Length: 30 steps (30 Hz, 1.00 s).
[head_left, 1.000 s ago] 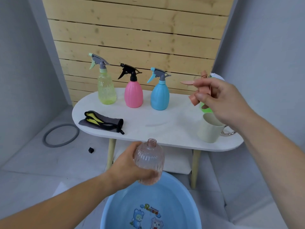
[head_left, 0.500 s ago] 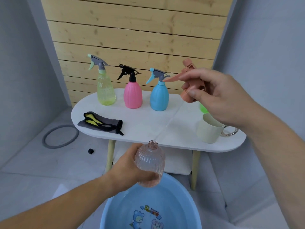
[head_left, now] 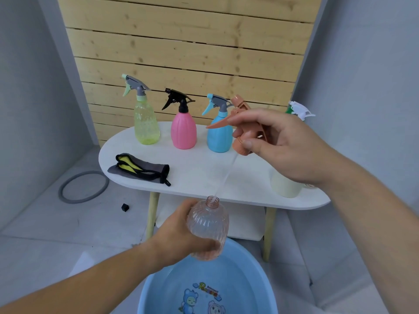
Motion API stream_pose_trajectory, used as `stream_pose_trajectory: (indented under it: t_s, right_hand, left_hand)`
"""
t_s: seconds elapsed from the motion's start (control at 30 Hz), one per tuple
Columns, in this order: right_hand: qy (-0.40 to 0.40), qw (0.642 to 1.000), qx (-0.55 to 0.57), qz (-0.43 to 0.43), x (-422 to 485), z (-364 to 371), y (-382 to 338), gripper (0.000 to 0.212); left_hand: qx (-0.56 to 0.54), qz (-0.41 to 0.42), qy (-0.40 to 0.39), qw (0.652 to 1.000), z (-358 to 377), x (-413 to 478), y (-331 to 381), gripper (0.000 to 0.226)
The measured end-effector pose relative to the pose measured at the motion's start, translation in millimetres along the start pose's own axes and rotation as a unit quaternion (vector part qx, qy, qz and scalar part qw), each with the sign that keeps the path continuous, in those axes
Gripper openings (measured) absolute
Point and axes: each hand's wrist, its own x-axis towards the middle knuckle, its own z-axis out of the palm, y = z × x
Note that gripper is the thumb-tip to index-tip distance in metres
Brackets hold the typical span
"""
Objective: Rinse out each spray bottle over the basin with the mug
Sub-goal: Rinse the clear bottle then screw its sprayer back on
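Note:
My left hand grips a clear peach ribbed spray bottle upright above the blue basin. My right hand holds its peach trigger head, whose clear dip tube reaches down into the bottle's open neck. On the white table stand a yellow-green bottle, a pink bottle and a blue bottle. The cream mug sits at the table's right end, partly hidden behind my right wrist. A green bottle's white trigger head shows behind my hand.
A grey and yellow cloth lies on the table's left front. On the floor at left are a grey ring and a small black cap. A lower shelf runs under the table. Wooden slats back the table.
My right hand has brought the trigger head from the right toward the bottle. Its dip tube has gone into the neck of the bottle. My left hand has stayed put.

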Motion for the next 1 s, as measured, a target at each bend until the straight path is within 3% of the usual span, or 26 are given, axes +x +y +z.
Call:
stream_pose_trajectory:
  t_s: [0.2,0.3,0.57,1.0]
  right_hand:
    - [-0.03,0.997,0.056,0.045,-1.0,14.5,7.3,0.039]
    - [-0.043,0.995,0.027,0.082,-2.5,29.5,21.0,0.042]
    - [-0.076,0.988,-0.041,0.131,-15.7,60.1,45.5,0.087]
    - [-0.069,0.99,0.048,0.113,-23.5,59.9,47.8,0.082]
  left_hand:
    - [-0.003,0.004,0.001,1.0,0.6,-0.5,7.4,0.081]
    - [-0.009,0.008,0.003,1.0,1.7,-0.3,10.3,0.082]
    - [-0.03,0.024,-0.003,0.999,3.5,-2.6,17.9,0.078]
    - [-0.059,0.028,-0.013,0.998,1.2,-6.0,22.8,0.08]
